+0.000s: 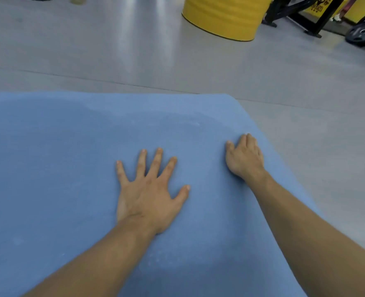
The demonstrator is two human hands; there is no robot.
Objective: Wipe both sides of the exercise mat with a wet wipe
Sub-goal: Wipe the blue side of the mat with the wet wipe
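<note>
Grey, glossy flooring (134, 50) fills the upper half of the frame, with pale streaks of light reflected on it. A yellow drum (224, 16) is seen standing at the upper centre-right. A black metal frame (295, 9) is placed just beside it, and a dark weight plate (363, 33) lies at the upper right edge. A small round brass-coloured disc (77, 0) is set in the floor at the upper left.

The blue exercise mat (59, 157) is laid flat on the floor and takes up the lower half of the picture, from the left edge to a rounded corner right of centre. Faint pale smears are visible on its surface.

The left hand (149, 196) is pressed palm-down on the mat near the centre, with fingers and thumb spread wide. The right hand (244, 157) is laid palm-down near the mat's right edge, with the fingers held together and the thumb set slightly apart. What lies under its palm cannot be told. Both forearms are bare.
</note>
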